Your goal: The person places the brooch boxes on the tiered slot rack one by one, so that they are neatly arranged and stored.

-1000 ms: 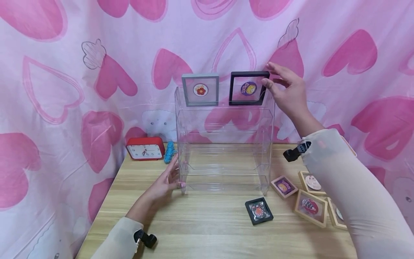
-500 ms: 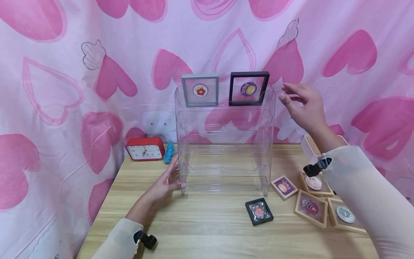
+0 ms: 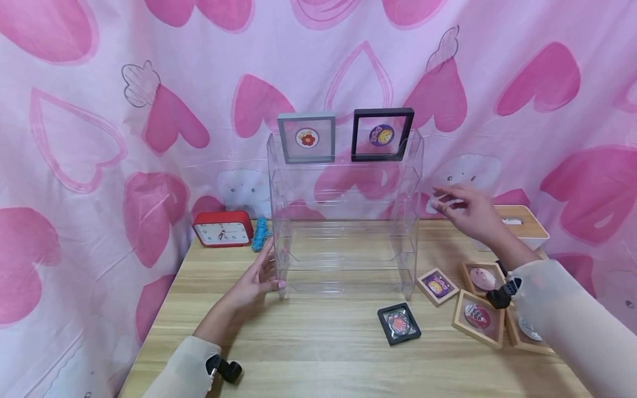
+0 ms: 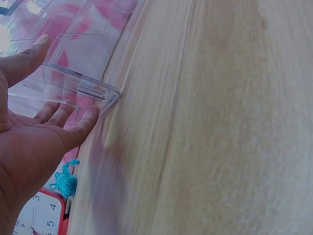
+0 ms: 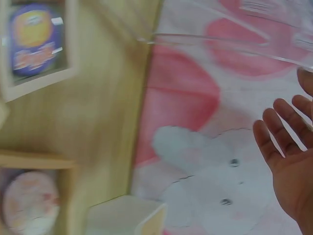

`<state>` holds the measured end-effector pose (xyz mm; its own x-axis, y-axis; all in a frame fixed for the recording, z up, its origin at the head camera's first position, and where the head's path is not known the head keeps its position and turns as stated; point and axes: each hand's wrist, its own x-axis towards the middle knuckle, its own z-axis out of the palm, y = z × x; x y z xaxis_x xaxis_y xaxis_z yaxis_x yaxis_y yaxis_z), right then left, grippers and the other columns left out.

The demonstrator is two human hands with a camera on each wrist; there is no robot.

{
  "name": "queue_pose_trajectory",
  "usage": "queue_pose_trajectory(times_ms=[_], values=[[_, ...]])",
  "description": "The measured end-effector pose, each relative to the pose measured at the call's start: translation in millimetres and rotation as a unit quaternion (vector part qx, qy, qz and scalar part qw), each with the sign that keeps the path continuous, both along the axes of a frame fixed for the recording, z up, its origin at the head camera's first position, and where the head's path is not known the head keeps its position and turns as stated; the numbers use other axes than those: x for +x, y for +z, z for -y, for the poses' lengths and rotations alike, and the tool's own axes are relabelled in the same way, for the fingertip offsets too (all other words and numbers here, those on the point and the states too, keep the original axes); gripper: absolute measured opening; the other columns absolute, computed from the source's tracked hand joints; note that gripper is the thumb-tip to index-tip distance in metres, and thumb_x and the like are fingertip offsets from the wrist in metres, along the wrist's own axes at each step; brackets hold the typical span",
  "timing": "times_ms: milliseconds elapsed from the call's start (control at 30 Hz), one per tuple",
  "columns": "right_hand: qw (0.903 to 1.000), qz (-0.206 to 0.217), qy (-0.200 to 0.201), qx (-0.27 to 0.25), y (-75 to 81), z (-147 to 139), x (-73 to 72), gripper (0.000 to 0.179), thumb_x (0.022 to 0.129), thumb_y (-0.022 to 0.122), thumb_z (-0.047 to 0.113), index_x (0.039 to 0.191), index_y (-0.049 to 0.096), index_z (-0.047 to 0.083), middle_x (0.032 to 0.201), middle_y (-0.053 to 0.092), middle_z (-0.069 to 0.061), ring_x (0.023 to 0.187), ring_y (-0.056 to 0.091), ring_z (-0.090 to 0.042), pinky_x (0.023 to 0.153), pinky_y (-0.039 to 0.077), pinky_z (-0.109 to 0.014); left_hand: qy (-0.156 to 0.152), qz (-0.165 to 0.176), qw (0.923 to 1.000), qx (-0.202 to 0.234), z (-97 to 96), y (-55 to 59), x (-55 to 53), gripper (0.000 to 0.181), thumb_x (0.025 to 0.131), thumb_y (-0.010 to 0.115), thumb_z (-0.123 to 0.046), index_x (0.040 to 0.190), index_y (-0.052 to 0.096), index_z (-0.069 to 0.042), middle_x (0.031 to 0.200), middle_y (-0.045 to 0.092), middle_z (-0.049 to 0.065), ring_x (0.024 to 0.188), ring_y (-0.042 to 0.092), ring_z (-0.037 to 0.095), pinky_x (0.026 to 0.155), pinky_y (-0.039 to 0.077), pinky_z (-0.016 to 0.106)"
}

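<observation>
A clear plastic tiered rack stands upright on the wooden table. My left hand rests against its lower left side, fingers extended along the outside and thumb at the front edge. In the left wrist view, the rack's corner lies right at the fingertips. My right hand is in the air to the right of the rack, holding nothing, fingers loosely bent. On the top tier lean a grey frame with a red flower badge and a black frame with a purple-and-yellow badge.
A black frame lies flat before the rack. Several light wooden frames with badges lie at right, partly under my right arm. Behind them stands a white tissue box with a wooden lid. A red clock and blue yarn stand left.
My right hand has let go of the black frame on the top tier and moved right and down. That frame stays leaning there. My left hand has kept its place.
</observation>
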<state>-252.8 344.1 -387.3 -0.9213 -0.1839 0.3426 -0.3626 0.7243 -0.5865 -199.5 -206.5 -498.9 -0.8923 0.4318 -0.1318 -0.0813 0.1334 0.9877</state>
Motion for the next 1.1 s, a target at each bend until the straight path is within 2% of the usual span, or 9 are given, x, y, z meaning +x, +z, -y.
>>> queue_pose_trajectory(times_ms=[133, 233, 333, 433, 600, 733, 933, 1100], values=[[0.9977, 0.046, 0.032, 0.039, -21.4, -8.0, 5.4, 0.04, 0.108, 0.075, 0.02, 0.145, 0.072, 0.006, 0.13, 0.073, -0.02, 0.109, 0.071, -0.024, 0.086, 0.054, -0.007, -0.003, -0.01, 0.9999, -0.002, 0.2, -1.0, -0.6, 0.114, 0.103, 0.073, -0.002, 0.177, -0.002, -0.045, 0.185, 0.014, 0.021, 0.171, 0.015, 0.051, 0.137, 0.014, 0.07], [0.9928, 0.09, 0.045, 0.065, -34.3, -11.7, 12.2, 0.036, 0.108, 0.075, 0.022, 0.141, 0.074, 0.008, 0.128, 0.075, -0.014, 0.111, 0.073, -0.029, 0.088, 0.058, -0.014, -0.006, -0.017, 0.9998, -0.006, 0.7, -0.8, -0.8, 0.114, 0.103, 0.073, -0.002, 0.177, -0.002, -0.045, 0.185, 0.013, 0.022, 0.171, 0.014, 0.051, 0.137, 0.012, 0.07], [0.9867, 0.121, 0.075, 0.078, -47.4, -14.5, 18.6, 0.034, 0.106, 0.077, 0.019, 0.137, 0.076, 0.006, 0.126, 0.077, -0.015, 0.11, 0.074, -0.029, 0.088, 0.063, -0.025, -0.005, -0.017, 0.9998, -0.009, 1.4, -0.6, -0.7, 0.113, 0.104, 0.072, -0.002, 0.177, -0.001, -0.046, 0.185, 0.013, 0.022, 0.171, 0.013, 0.051, 0.137, 0.011, 0.069], [0.9791, 0.15, 0.104, 0.09, -60.2, -17.8, 25.0, 0.033, 0.103, 0.08, 0.016, 0.133, 0.077, 0.004, 0.123, 0.078, -0.014, 0.106, 0.074, -0.023, 0.085, 0.064, -0.028, -0.004, -0.014, 0.9998, -0.011, 1.2, -0.6, -1.0, 0.112, 0.104, 0.072, -0.002, 0.177, -0.001, -0.046, 0.185, 0.013, 0.022, 0.172, 0.013, 0.051, 0.138, 0.01, 0.068], [0.9643, 0.204, 0.126, 0.112, -79.3, -23.5, 29.3, 0.031, 0.1, 0.084, 0.02, 0.129, 0.081, 0.011, 0.117, 0.079, -0.003, 0.101, 0.07, -0.011, 0.086, 0.058, -0.026, -0.003, -0.006, 0.9999, -0.01, 0.3, 0.6, -0.4, 0.113, 0.104, 0.072, -0.003, 0.177, -0.003, -0.045, 0.185, 0.012, 0.022, 0.172, 0.012, 0.051, 0.137, 0.011, 0.07], [0.9546, 0.245, 0.137, 0.1, -89.6, -25.5, 28.9, 0.025, 0.1, 0.084, 0.021, 0.124, 0.084, 0.015, 0.115, 0.078, 0.0, 0.1, 0.068, -0.01, 0.087, 0.056, -0.025, -0.003, -0.006, 1.0, -0.001, 0.7, 0.2, 0.5, 0.114, 0.103, 0.073, -0.001, 0.178, -0.004, -0.042, 0.185, 0.011, 0.022, 0.171, 0.012, 0.051, 0.136, 0.016, 0.07], [0.9524, 0.253, 0.154, 0.072, -97.5, -27.1, 28.9, 0.019, 0.099, 0.083, 0.015, 0.118, 0.086, 0.013, 0.11, 0.075, -0.003, 0.098, 0.067, -0.012, 0.082, 0.056, -0.022, -0.006, -0.016, 0.9999, -0.001, 0.3, -1.7, 0.0, 0.114, 0.104, 0.072, -0.001, 0.178, -0.004, -0.041, 0.185, 0.012, 0.023, 0.171, 0.014, 0.051, 0.137, 0.018, 0.068], [0.9538, 0.255, 0.144, 0.067, -100.7, -25.2, 28.3, 0.016, 0.1, 0.08, 0.01, 0.113, 0.087, 0.016, 0.109, 0.074, -0.001, 0.098, 0.067, -0.011, 0.084, 0.056, -0.021, -0.009, -0.021, 0.9997, -0.001, 0.7, -2.8, -0.1, 0.113, 0.104, 0.07, 0.001, 0.178, -0.005, -0.04, 0.185, 0.01, 0.023, 0.171, 0.013, 0.053, 0.136, 0.019, 0.07]])
